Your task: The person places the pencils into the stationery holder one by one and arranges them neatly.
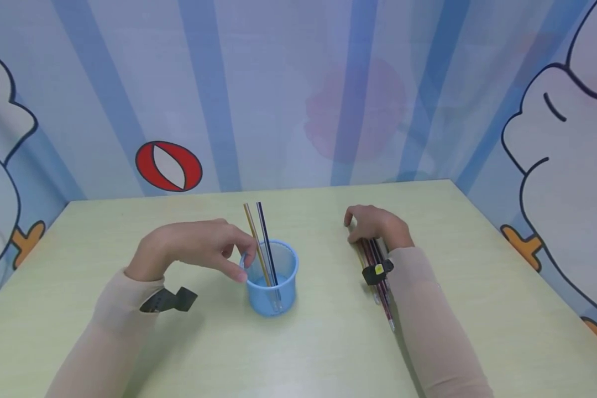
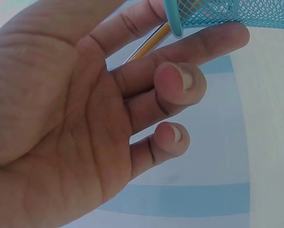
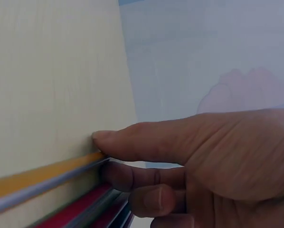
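Observation:
A light blue mesh cup (image 1: 273,303) stands on the table with a yellow striped pencil (image 1: 254,226) and a dark blue striped pencil (image 1: 265,235) leaning in it. My left hand (image 1: 204,246) holds the cup's near-left rim between thumb and index finger; in the left wrist view the other fingers lie beside and below the mesh (image 2: 213,16). To the right, my right hand (image 1: 375,224) is over a loose bunch of pencils (image 1: 383,301) on the table. Its thumb and index finger pinch the end of a yellow and silver pencil (image 3: 47,178), beside dark red ones (image 3: 80,206).
The pale wooden-look table (image 1: 323,342) extends around the cup and the pencils. Behind it hangs a blue striped backdrop (image 1: 288,110) with a red and white ball print (image 1: 169,166). Printed side panels (image 1: 572,182) flank the table.

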Motion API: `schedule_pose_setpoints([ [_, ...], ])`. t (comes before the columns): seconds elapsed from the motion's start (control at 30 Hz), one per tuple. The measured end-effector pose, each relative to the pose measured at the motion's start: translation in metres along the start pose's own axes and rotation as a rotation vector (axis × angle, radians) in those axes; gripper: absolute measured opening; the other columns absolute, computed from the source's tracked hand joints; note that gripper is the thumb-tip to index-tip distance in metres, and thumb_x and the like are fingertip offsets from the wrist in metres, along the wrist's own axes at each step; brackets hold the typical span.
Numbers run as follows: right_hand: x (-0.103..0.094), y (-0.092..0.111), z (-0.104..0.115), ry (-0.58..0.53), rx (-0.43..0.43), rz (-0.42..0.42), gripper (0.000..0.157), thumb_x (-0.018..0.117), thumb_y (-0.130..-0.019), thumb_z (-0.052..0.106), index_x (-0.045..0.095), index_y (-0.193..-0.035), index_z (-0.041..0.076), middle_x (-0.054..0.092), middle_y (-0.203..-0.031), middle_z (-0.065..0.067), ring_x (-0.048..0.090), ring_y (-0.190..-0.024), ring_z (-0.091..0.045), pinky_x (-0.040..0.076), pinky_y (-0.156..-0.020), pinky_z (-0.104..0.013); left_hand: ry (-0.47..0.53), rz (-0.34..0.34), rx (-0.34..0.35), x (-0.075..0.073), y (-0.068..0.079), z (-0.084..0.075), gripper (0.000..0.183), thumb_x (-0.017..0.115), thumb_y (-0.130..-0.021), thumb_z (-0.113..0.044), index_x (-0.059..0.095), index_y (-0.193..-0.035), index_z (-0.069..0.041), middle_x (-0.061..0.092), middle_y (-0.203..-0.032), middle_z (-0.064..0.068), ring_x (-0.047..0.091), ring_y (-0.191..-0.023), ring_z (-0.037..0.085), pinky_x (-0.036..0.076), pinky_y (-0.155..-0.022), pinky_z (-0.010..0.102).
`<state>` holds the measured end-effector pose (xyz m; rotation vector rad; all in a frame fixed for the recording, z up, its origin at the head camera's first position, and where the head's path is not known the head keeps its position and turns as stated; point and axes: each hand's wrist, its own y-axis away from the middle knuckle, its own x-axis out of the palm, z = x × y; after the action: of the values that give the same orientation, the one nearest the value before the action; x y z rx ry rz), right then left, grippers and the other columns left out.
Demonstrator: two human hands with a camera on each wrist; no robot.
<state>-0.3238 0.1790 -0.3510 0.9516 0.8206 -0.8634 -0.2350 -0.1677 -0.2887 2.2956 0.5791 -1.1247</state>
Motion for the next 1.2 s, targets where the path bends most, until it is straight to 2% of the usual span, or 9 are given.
schedule_pose_setpoints([
  [0.27, 0.002, -0.005, 0.002, -0.055, -0.017, 0.04, 0.028, 0.07, -0.088, 0.014, 0.06, -0.114, 0.01, 0.057, -0.104, -0.01, 0.053, -0.073, -0.02, 0.043, -0.069, -0.035, 0.002, 0.002, -0.001, 0.0, 0.0, 0.001, 0.016, 0.077, -0.089, -0.027, 0.062, -0.092, -0.023, 0.06, -0.089, -0.009, 0.049, -0.062, 0.01, 0.041, -0.061, 0.028],
  [0.37, 0.001, -0.006, 0.002, -0.138, -0.086, 0.08, 0.029, 0.067, -0.088, 0.01, 0.057, -0.116, 0.009, 0.056, -0.086, -0.006, 0.046, -0.062, -0.016, 0.04, -0.063, -0.033, 0.0, 0.0, 0.001, 0.0, 0.0, 0.001, 0.016, 0.077, -0.089, -0.027, 0.062, -0.092, -0.023, 0.06, -0.087, -0.009, 0.048, -0.062, 0.009, 0.04, -0.061, 0.028],
  [0.5, -0.004, -0.005, 0.007, -0.283, -0.2, 0.111, 0.033, 0.063, -0.091, 0.007, 0.052, -0.122, 0.005, 0.063, -0.079, -0.006, 0.043, -0.06, -0.016, 0.039, -0.06, -0.033, -0.002, 0.0, 0.002, 0.0, 0.0, 0.002, 0.016, 0.077, -0.089, -0.027, 0.062, -0.091, -0.023, 0.059, -0.086, -0.009, 0.048, -0.062, 0.01, 0.04, -0.061, 0.028],
  [0.6, -0.009, -0.002, 0.013, -0.339, -0.268, 0.087, 0.033, 0.063, -0.093, 0.009, 0.051, -0.123, 0.006, 0.068, -0.087, -0.011, 0.042, -0.063, -0.017, 0.036, -0.057, -0.032, 0.001, 0.002, 0.001, 0.0, -0.001, 0.002, 0.016, 0.077, -0.089, -0.027, 0.062, -0.091, -0.023, 0.06, -0.088, -0.009, 0.049, -0.063, 0.01, 0.041, -0.061, 0.028],
  [0.8, -0.02, 0.01, 0.028, -0.387, -0.357, 0.017, 0.029, 0.065, -0.093, 0.012, 0.052, -0.119, 0.012, 0.066, -0.086, -0.014, 0.04, -0.064, -0.018, 0.031, -0.055, -0.031, 0.003, 0.005, 0.004, -0.002, 0.0, 0.001, 0.016, 0.077, -0.089, -0.027, 0.063, -0.092, -0.023, 0.059, -0.085, -0.009, 0.046, -0.059, 0.008, 0.039, -0.06, 0.027],
  [1.03, -0.029, 0.023, 0.042, -0.441, -0.445, -0.083, 0.031, 0.068, -0.094, 0.014, 0.052, -0.12, 0.013, 0.067, -0.087, -0.009, 0.056, -0.079, -0.023, 0.041, -0.069, -0.035, 0.001, 0.007, 0.001, -0.001, -0.001, 0.001, 0.016, 0.077, -0.089, -0.028, 0.062, -0.092, -0.023, 0.057, -0.083, -0.009, 0.045, -0.058, 0.008, 0.038, -0.059, 0.027],
  [1.2, -0.037, 0.035, 0.05, -0.557, -0.547, -0.121, 0.032, 0.069, -0.094, 0.012, 0.051, -0.12, 0.011, 0.062, -0.084, -0.013, 0.054, -0.076, -0.023, 0.044, -0.072, -0.035, 0.008, 0.013, 0.0, -0.001, -0.001, 0.001, 0.016, 0.077, -0.089, -0.028, 0.062, -0.091, -0.023, 0.058, -0.084, -0.009, 0.045, -0.057, 0.007, 0.038, -0.059, 0.027],
])
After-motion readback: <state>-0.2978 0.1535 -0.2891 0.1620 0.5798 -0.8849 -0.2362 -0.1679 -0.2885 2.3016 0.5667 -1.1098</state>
